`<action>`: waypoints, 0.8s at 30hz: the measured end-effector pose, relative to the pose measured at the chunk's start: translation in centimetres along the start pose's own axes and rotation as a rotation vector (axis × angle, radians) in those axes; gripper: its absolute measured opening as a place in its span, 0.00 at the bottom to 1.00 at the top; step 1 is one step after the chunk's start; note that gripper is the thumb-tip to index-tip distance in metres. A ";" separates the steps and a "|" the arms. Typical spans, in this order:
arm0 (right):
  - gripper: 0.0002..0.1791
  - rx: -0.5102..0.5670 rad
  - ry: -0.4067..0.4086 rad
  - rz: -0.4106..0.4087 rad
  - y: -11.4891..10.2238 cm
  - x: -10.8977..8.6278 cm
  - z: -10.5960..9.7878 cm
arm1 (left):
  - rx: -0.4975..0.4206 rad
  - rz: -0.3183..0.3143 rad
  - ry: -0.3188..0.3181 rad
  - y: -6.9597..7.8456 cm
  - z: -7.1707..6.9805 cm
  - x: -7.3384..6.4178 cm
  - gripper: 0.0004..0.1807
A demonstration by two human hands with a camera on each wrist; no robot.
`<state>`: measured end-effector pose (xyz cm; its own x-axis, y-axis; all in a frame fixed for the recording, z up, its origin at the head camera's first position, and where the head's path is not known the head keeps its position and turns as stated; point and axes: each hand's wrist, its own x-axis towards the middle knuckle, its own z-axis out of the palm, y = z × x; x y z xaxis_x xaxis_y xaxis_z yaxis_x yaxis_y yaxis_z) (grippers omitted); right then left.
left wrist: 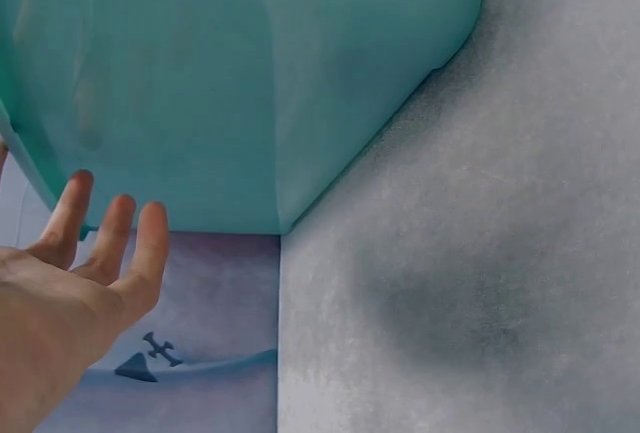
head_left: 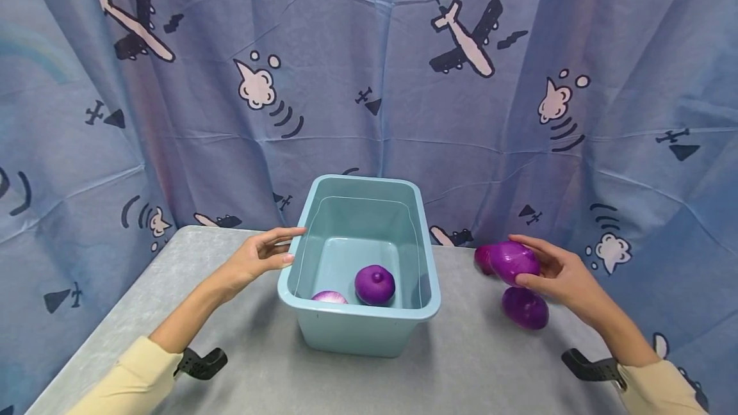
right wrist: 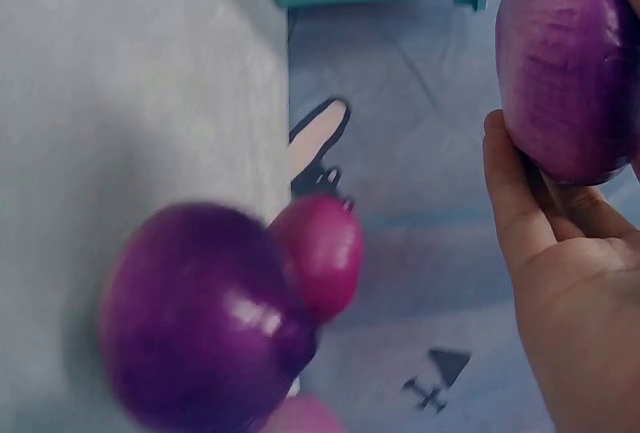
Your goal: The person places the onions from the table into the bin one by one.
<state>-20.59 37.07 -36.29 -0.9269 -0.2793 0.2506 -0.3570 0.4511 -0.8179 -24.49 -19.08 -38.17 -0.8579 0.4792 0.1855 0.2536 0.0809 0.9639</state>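
Observation:
My right hand [head_left: 567, 277] grips a purple toy onion [head_left: 515, 262] between thumb and fingers, raised off the table in the right wrist view. Below it on the table lies a darker purple onion [head_left: 524, 308]. A magenta round piece [head_left: 483, 260] sits partly hidden behind the held onion. My left hand [head_left: 254, 261] touches the left rim of a light blue bin [head_left: 357, 333] with its fingertips; the left wrist view has its fingers [left wrist: 150, 243] extended beside the bin wall. Inside the bin are a purple onion [head_left: 375, 285] and a white-and-purple one [head_left: 330, 297], partly hidden by the near rim.
The bin stands mid-table on a grey tabletop [head_left: 478, 370]. A blue curtain [head_left: 346, 82] printed with airplanes hangs right behind the table's far edge. Another pink piece [right wrist: 303, 418] shows at the bottom of the right wrist view. Black straps [head_left: 202, 364] circle both wrists.

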 end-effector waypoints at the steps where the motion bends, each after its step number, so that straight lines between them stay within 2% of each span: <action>1: 0.36 -0.010 -0.001 -0.004 -0.3 0.2 0.1 | 0.002 0.000 0.000 0.0 0.0 0.0 0.31; 14: 0.36 -0.018 -0.017 -0.033 -4.0 2.7 1.7 | 0.044 -0.046 -0.002 0.6 0.0 -0.2 0.30; 20: 0.37 0.035 -0.018 -0.031 -5.6 3.7 2.1 | 0.045 -0.042 -0.016 0.7 -0.1 -0.2 0.30; 24: 0.38 0.018 -0.027 -0.044 -6.3 4.4 2.4 | 0.047 -0.040 -0.015 0.6 -0.1 -0.2 0.30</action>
<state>-22.10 30.96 -31.32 -0.9069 -0.3215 0.2723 -0.3947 0.4228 -0.8158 -24.27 -19.22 -37.64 -0.8611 0.4877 0.1438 0.2401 0.1406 0.9605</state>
